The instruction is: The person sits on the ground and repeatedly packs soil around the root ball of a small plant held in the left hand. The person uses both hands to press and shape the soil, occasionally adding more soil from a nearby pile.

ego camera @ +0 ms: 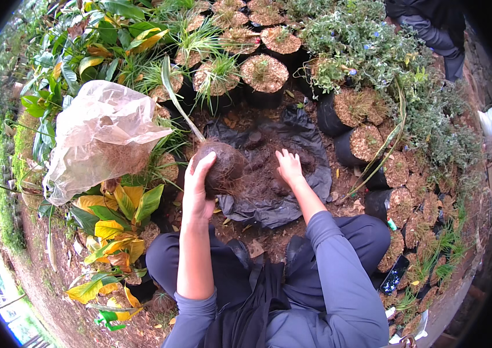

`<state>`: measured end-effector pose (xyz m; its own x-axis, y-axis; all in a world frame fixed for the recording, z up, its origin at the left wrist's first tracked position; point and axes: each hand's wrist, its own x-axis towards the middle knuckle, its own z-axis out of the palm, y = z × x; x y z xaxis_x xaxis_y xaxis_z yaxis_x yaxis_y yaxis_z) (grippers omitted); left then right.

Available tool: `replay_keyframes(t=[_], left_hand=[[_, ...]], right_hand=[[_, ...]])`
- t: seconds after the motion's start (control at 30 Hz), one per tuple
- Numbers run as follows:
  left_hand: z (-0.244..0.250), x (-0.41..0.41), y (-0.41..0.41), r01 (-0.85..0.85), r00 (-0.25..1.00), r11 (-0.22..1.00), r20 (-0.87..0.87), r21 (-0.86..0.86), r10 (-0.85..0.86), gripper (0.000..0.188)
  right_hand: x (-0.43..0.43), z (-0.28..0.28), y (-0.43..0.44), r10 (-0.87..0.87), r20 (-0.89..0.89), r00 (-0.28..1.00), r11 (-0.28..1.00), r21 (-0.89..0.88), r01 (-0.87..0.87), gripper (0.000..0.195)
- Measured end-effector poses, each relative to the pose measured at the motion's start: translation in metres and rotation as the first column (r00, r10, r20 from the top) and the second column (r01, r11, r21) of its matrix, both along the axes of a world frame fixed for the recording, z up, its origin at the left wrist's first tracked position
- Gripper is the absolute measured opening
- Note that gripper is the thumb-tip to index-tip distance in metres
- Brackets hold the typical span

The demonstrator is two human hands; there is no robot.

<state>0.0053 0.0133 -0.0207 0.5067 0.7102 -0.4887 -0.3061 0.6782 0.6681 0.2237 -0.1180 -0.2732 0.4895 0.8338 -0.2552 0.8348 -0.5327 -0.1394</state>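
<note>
My left hand (198,189) grips a dark, fibrous root ball (224,167). A long pale-green leaf or stem (175,95) rises from its top and leans up to the left. Over a heap of dark soil mixed with roots (263,169), my right hand (290,166) reaches with its fingers spread, seemingly holding nothing. Whether its fingertips touch the soil is hard to tell. That soil lies on a crumpled black plastic sheet or bag (320,174) spread on the ground in front of my legs.
A translucent plastic bag (102,117) with fibrous matter inside rests on plants at left. Black grow bags (264,93) topped with coarse mulch curve around the soil. A phone (394,275) lies at right; a green spray nozzle (108,319) is at lower left. Another person (435,35) stands upper right.
</note>
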Motion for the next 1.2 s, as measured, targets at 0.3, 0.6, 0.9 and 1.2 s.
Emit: replay_keyframes(t=[0.3, 0.6, 0.9, 1.2], left_hand=[[-0.009, 0.001, 0.001, 0.024, 1.000, 1.000, -0.006, 0.014, -0.024, 0.043], [-0.005, 0.004, 0.002, 0.024, 0.999, 1.000, 0.033, 0.003, -0.024, 0.042], [-0.002, 0.012, -0.002, 0.041, 0.998, 0.999, 0.045, -0.005, -0.040, 0.042], [-0.005, 0.012, -0.002, 0.065, 0.998, 0.997, 0.003, 0.033, -0.065, 0.048]], right_hand=[[0.015, 0.010, -0.014, -0.065, -0.073, 0.995, 0.991, 0.108, 0.072, 0.039], [0.058, 0.041, -0.013, -0.321, -0.330, 0.888, 0.923, 0.101, 0.372, 0.041], [0.083, 0.087, 0.020, -0.258, -0.394, 0.882, 0.898, 0.239, 0.370, 0.043], [0.075, 0.090, 0.034, -0.112, -0.734, 0.670, 0.972, 0.060, 0.228, 0.051]])
